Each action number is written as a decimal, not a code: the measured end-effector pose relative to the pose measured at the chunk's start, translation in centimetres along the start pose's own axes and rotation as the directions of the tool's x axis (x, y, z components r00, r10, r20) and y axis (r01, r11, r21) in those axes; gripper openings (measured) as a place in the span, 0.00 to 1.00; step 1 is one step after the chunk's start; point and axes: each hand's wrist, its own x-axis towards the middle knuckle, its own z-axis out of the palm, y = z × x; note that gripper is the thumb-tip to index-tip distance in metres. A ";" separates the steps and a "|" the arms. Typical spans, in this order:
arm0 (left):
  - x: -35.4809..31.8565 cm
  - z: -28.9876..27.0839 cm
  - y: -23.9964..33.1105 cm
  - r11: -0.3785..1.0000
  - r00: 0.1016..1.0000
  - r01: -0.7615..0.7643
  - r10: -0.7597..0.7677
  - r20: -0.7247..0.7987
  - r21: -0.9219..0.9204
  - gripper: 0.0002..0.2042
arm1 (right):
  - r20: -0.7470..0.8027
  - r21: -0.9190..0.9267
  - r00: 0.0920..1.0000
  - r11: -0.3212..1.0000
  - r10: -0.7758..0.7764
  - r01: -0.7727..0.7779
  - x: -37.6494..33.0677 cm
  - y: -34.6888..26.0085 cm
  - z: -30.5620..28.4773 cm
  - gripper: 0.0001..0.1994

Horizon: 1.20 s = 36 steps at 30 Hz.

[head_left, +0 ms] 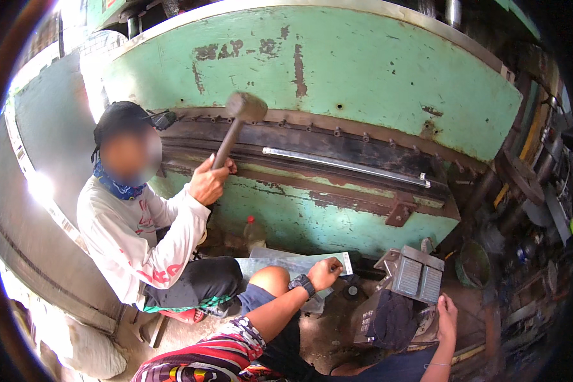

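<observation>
The landmark is the large green press brake [337, 76], its paint chipped to rust-brown patches, which fills the upper part of the view. Below its front edge, the left hand [323, 272], wearing a dark wristwatch, presses flat with fingers together on a grey metal sheet [293, 264] lying on the floor, apparently to keep the sheet from shifting. The right hand [446, 313], further right of the sheet and lower, rests with fingers loosely extended beside a dark cloth [391, 325] draped over a block; it grips nothing visible. Just above that hand stands a grey metal block [414, 272] with ribbed faces. In the press opening lies a long bright metal strip [347, 167]. Left of the press, a seated co-worker in a white long-sleeved shirt raises a hammer [235, 124] toward the die, one hand [208, 183] clamped round the handle. A plastic bottle with a red cap [253, 232] stands against the base of the press
</observation>
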 end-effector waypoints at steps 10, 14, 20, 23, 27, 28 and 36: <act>-0.6 -1.0 1.9 0.998 0.999 0.035 -0.035 0.012 0.056 0.10 | -0.006 0.017 1.000 1.000 -0.001 0.001 -0.3 -0.4 0.1 0.32; -0.5 -0.8 1.6 0.998 0.999 0.032 -0.033 0.014 0.058 0.10 | -0.021 0.028 0.999 0.999 -0.033 0.034 0.4 0.8 0.0 0.31; -0.3 -0.4 1.3 0.998 0.998 0.043 -0.045 0.044 0.044 0.10 | -0.039 0.028 0.999 1.000 -0.003 0.005 0.8 1.4 0.0 0.32; -0.2 -0.2 1.3 0.995 0.998 0.054 -0.058 0.041 0.078 0.11 | -0.038 0.041 0.999 0.999 0.006 -0.004 0.7 1.4 0.1 0.33; -0.2 -0.3 1.6 0.992 0.996 0.068 -0.074 0.052 0.105 0.12 | -0.032 0.054 0.999 0.999 0.000 0.002 0.5 1.4 -0.1 0.32; -0.2 -0.2 1.5 0.993 0.996 0.063 -0.068 0.050 0.102 0.12 | -0.037 0.054 0.999 0.999 0.005 -0.003 0.6 1.6 -0.1 0.32; -0.2 0.2 0.7 0.995 0.997 0.055 -0.059 0.051 0.080 0.11 | -0.034 0.046 0.999 0.999 -0.011 0.012 0.1 0.4 0.1 0.32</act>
